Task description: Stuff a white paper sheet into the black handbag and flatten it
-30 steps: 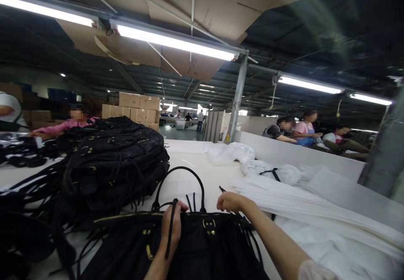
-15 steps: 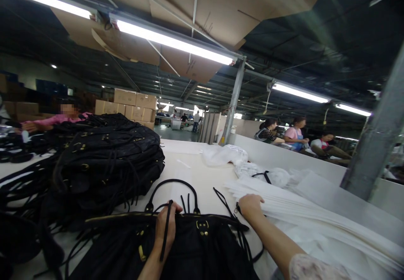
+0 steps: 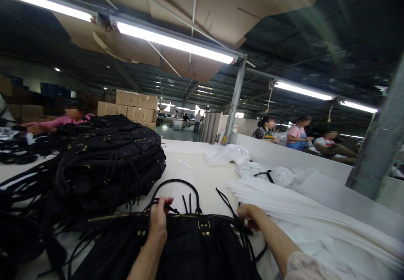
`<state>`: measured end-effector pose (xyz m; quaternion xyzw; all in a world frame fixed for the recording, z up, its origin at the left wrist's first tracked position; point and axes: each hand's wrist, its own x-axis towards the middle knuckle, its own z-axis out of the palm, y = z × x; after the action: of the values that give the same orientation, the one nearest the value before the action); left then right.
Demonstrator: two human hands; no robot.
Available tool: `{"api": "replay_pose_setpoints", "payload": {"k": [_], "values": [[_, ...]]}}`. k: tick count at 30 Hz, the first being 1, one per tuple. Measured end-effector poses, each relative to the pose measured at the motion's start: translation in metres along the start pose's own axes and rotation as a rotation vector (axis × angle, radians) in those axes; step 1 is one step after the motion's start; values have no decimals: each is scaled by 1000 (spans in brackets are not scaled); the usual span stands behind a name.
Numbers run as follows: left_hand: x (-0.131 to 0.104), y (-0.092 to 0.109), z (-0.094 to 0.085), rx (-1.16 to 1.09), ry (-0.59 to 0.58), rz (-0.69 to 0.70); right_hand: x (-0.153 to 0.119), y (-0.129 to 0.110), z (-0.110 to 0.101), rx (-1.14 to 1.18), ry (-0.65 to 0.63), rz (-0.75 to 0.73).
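"What's the biggest thing there?"

"The white table (image 3: 179,168). Its far edge shows beyond the work, and a white partition (image 3: 284,151) runs along its right edge."

"And what's on it?"

"A high pile of black bags (image 3: 113,162) fills the left side, with straps trailing off it. Down the right edge lies a layered stack of white sheets (image 3: 303,204), fanned a little at the corner nearest the middle."

"Where's the bag being handled?"

"In front of the person, toward the table's near edge: one black bag (image 3: 195,250), its top facing the far edge and its lower part running out of view. Crumpled whitish plastic (image 3: 224,154) sits farther off, toward the far right corner."

"And the hands?"

"The left hand (image 3: 158,219) is over the bag's top edge, left of centre, its fingers drawn in narrow by a dark strap (image 3: 172,208). The right hand (image 3: 254,216) is at the bag's right end, just beside the white sheets, fingers bent downward."

"Gripping anything?"

"I can't tell for either one; the fingertips are partly hidden and everything around them is black."

"Smaller things?"

"A handle (image 3: 176,180) arches up from the bag's top, its left foot close to the left hand. Thin cords (image 3: 223,196) rise at the bag's right end, near the right hand, and brass fittings (image 3: 204,225) dot the side facing the person."
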<state>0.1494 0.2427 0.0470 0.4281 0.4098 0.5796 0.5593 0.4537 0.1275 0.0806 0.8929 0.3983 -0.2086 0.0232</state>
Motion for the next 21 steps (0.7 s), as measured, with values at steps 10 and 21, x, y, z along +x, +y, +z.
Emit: {"api": "replay_pose_setpoints", "payload": {"k": [10, 21], "values": [[7, 103, -38, 30, 438, 219, -47, 5, -29, 227, -139, -171], [-112, 21, 57, 554, -794, 316, -101, -69, -69, 381, 84, -561]]}}
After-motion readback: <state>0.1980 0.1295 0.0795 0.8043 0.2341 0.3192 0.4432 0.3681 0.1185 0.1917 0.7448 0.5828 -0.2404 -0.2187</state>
